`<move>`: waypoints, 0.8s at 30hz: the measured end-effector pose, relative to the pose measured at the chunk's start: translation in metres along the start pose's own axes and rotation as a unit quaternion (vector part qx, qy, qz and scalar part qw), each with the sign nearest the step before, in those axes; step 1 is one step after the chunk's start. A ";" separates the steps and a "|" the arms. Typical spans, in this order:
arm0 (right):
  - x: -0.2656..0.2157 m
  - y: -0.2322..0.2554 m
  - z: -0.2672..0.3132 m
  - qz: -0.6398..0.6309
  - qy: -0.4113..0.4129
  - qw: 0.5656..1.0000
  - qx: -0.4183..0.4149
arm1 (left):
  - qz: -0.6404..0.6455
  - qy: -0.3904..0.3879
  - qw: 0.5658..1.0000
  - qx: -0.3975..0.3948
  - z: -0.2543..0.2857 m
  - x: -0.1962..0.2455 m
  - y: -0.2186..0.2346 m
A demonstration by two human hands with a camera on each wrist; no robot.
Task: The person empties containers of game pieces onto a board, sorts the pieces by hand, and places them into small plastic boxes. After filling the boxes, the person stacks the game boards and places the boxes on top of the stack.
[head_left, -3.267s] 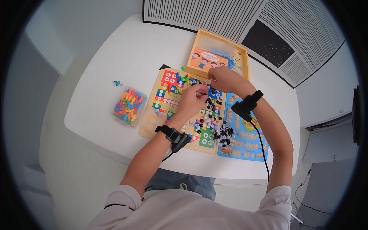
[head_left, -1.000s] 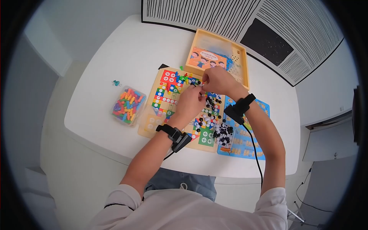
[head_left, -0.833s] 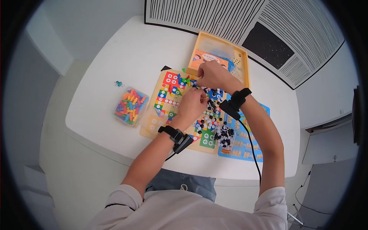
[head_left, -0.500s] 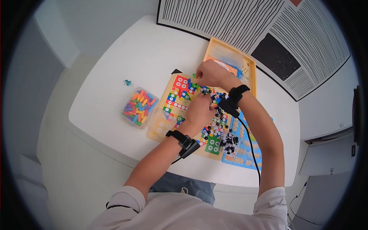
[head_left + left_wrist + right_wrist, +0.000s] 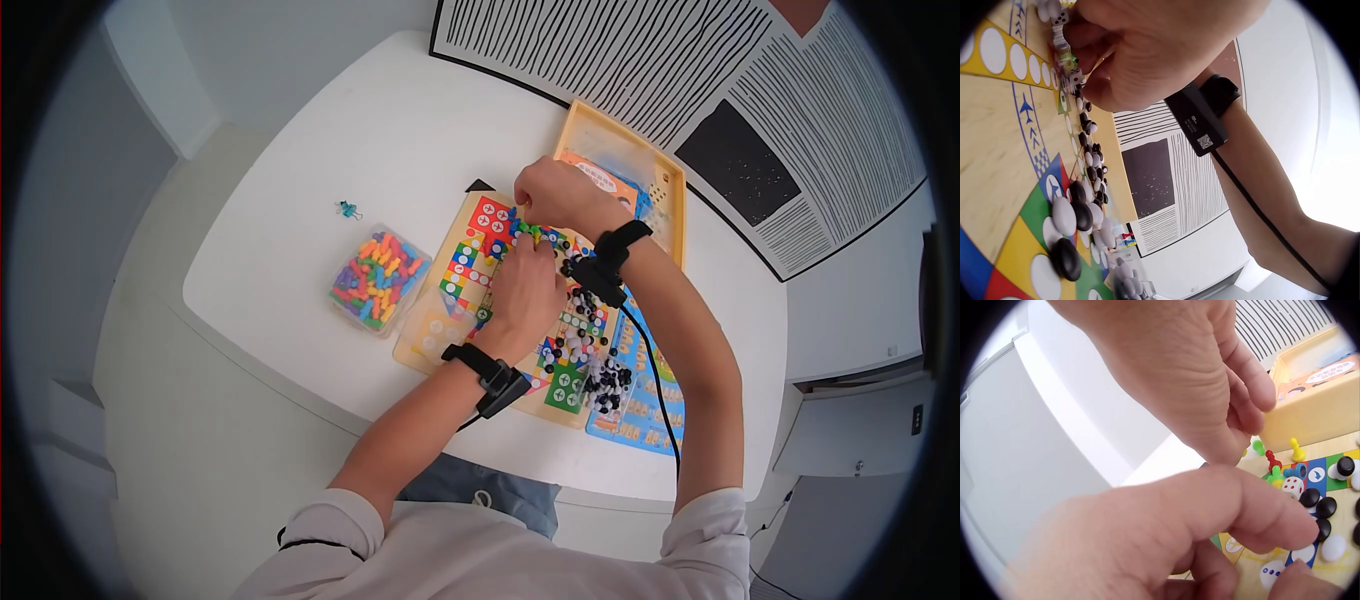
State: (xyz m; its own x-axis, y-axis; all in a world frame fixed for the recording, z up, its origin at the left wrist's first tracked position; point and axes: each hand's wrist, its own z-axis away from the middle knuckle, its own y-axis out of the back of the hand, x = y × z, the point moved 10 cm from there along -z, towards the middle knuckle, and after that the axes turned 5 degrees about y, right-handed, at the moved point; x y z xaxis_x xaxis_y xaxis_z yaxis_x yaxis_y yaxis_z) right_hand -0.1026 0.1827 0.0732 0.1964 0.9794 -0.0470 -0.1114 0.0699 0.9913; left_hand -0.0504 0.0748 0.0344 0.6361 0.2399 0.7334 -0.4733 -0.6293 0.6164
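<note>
My left hand [image 5: 528,290] lies over the far part of the colourful ludo board [image 5: 445,335], thumb and forefinger apart and fingers bent. In the left wrist view its fingertips are right at a white die [image 5: 1076,76] and a green piece. My right hand [image 5: 570,193] hovers beyond it, fingers curled, with a bit of yellow at its fingertips in the right wrist view; I cannot tell whether it pinches that. Nearby lie a red pawn [image 5: 1272,461], a yellow pawn [image 5: 1297,450], another die [image 5: 1293,487] and black stones [image 5: 1326,507].
Black and white stones [image 5: 605,385] heap at the board's near right, beside a blue board [image 5: 650,395]. A clear tub of coloured pegs [image 5: 380,280] and a teal binder clip [image 5: 348,209] are on the left. Behind stands a yellow box [image 5: 678,225] with an orange booklet.
My right hand has moved left from above the black stones to the pawns near the board's far left. My left hand has shifted toward the pawns too. The head view has tilted.
</note>
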 end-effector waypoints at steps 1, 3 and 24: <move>0.000 -0.002 0.000 0.000 0.000 1.000 0.000 | 0.000 0.000 1.000 0.000 0.000 0.002 0.002; -0.005 -0.004 0.000 0.008 0.006 1.000 -0.002 | 0.007 0.014 1.000 -0.002 -0.001 0.003 0.005; 0.074 0.002 0.184 -0.149 -0.147 0.966 0.152 | 0.052 -0.100 0.993 -0.021 0.005 0.020 -0.010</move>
State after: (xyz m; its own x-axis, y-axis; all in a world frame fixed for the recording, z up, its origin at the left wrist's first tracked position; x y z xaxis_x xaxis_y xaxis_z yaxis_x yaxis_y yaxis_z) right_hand 0.0906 0.2207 0.0947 0.4495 0.8247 -0.3433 0.2760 0.2373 0.9314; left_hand -0.0304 0.0825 0.0412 0.6889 0.0207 0.7246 -0.5648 -0.6112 0.5544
